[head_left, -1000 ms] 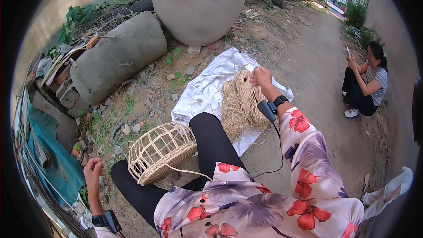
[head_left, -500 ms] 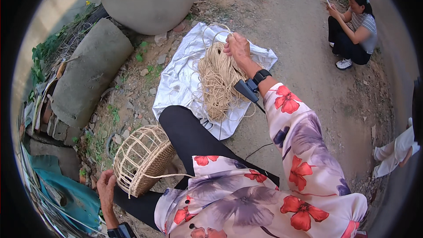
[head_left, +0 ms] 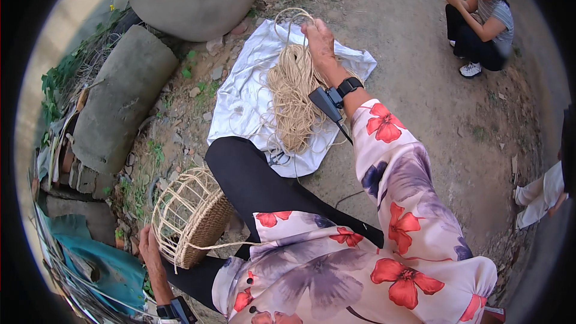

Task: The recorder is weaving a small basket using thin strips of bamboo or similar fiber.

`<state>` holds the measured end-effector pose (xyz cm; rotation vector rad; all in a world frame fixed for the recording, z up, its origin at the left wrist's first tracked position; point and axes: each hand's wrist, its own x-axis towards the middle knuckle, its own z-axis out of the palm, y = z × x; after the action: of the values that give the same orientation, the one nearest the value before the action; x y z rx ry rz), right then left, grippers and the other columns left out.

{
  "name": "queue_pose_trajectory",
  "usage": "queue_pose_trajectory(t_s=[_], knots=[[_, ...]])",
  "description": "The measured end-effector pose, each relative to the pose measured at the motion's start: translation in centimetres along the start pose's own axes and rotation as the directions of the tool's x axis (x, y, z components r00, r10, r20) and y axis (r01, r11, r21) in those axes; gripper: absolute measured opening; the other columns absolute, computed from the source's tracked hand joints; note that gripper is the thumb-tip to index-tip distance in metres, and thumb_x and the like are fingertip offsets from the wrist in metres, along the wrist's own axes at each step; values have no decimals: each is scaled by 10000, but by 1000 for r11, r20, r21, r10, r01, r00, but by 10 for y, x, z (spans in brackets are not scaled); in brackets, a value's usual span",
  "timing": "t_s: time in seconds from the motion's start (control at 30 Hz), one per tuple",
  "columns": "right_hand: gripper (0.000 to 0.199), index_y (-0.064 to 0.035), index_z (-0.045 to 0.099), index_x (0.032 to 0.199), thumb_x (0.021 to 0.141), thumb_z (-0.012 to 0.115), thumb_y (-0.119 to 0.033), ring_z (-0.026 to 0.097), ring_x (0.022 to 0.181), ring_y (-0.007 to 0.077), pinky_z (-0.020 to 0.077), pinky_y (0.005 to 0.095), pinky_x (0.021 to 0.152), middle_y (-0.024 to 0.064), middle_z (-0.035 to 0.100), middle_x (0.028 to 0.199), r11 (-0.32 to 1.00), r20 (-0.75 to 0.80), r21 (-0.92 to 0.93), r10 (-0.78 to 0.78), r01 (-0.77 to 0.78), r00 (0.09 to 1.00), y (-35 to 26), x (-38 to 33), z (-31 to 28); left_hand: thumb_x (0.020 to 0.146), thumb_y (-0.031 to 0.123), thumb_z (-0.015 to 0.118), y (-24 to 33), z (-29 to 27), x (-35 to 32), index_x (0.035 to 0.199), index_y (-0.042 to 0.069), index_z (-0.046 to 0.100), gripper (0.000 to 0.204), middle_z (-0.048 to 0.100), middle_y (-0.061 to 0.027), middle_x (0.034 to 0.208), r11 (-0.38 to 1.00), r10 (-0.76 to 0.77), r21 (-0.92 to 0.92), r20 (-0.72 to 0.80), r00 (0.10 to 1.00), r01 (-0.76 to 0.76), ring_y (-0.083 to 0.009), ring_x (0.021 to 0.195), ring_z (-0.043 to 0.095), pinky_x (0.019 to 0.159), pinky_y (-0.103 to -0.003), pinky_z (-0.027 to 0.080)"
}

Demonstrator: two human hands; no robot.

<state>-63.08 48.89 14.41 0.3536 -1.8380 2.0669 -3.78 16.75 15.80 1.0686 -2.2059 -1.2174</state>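
A half-woven basket point(head_left: 207, 225) of tan cord, with an open lattice side, lies tilted on its side against my dark-trousered legs. My left hand point(head_left: 152, 253) grips its left edge, fingers bent and partly hidden. One strand of cord runs from the basket rightward across my lap to my flowered shirt. Ahead, a big heap of tan cord point(head_left: 295, 99) lies on a white plastic sheet point(head_left: 240, 99). Above the heap's far end, my right hand point(head_left: 319, 39) is closed on the cord, and a loop of it arches up beside the fingers.
To the left lie a concrete pipe point(head_left: 125, 99), a teal cloth point(head_left: 99, 264) and rubble. A large grey rounded vessel point(head_left: 195, 0) stands behind. At the far right a person point(head_left: 483, 24) squats with a phone; another person's white trouser legs point(head_left: 541, 195) show lower down.
My right hand has moved slightly farther away and left, and the cord loop beside it stands more upright. My left hand has come closer in against the basket's edge.
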Motion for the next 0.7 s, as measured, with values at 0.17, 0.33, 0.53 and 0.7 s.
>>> queue_pose_trajectory(t_s=[0.17,0.33,0.53,0.7], knots=[[223,-56,646,972,980,525,-242,568,812,99,463,279,723,33,638,867,941,111,131,-328,313,938,-150,51,13,999,288,543,1,4,-5,1146,22,626,315,597,-26,1019,998,39,-47,23,999,-38,-131,959,536,879,-273,417],[244,-62,668,1008,969,554,-275,553,698,63,436,243,582,-2,642,871,949,427,310,-186,50,885,-213,27,17,995,290,536,2,-2,0,1175,12,610,339,610,-37,1049,1000,-3,-18,111,994,5,-141,958,552,885,-287,430],[247,-55,730,776,848,667,-284,417,551,114,309,297,488,3,517,627,984,644,-143,175,-108,745,-207,20,31,897,250,644,35,-20,19,1161,-11,632,371,659,-99,1077,982,26,182,170,985,-58,-184,936,615,839,-354,506],[195,-58,669,928,937,615,-244,539,505,77,398,224,437,42,625,674,870,745,-9,335,-494,577,-183,0,47,898,211,633,102,14,69,1060,2,662,266,662,-36,882,990,138,13,178,974,-143,-113,763,604,663,-277,497]])
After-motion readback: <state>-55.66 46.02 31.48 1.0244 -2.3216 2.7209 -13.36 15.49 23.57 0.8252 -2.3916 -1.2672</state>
